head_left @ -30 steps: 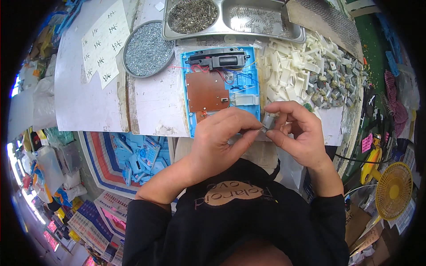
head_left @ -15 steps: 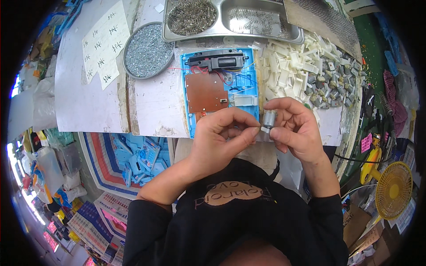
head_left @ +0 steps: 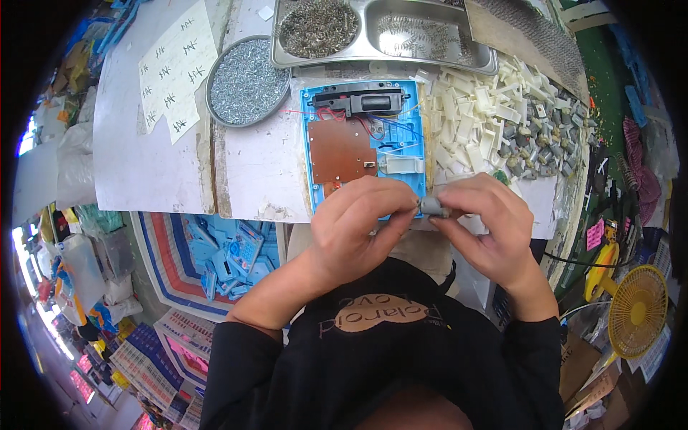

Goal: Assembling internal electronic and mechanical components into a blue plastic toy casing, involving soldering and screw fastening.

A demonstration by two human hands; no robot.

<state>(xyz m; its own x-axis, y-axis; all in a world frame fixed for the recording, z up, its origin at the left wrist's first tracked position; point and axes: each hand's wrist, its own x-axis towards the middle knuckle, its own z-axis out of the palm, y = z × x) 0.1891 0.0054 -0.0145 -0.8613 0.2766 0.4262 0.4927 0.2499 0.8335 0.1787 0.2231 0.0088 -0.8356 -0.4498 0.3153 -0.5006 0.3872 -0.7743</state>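
Observation:
Between my two hands, over the table's near edge, a small silver-grey electric motor lies on its side. My right hand is closed on it, thumb and fingers around its right end. My left hand is pinched shut against the motor's left end; whatever tiny part sits in those fingertips is hidden. Just beyond lies a blue plastic casing, partly behind my left hand. It holds a brown circuit board, a black plastic unit, a white plastic bracket and thin coloured wires.
White plastic brackets and grey motors are heaped at the right. Behind stand a metal tray of springs and a round dish of screws. A striped bag with blue parts hangs low at left; a yellow fan stands right.
The motor has turned from upright onto its side in my right fingers. My left fingertips have come up against its end. The whole view has shifted slightly.

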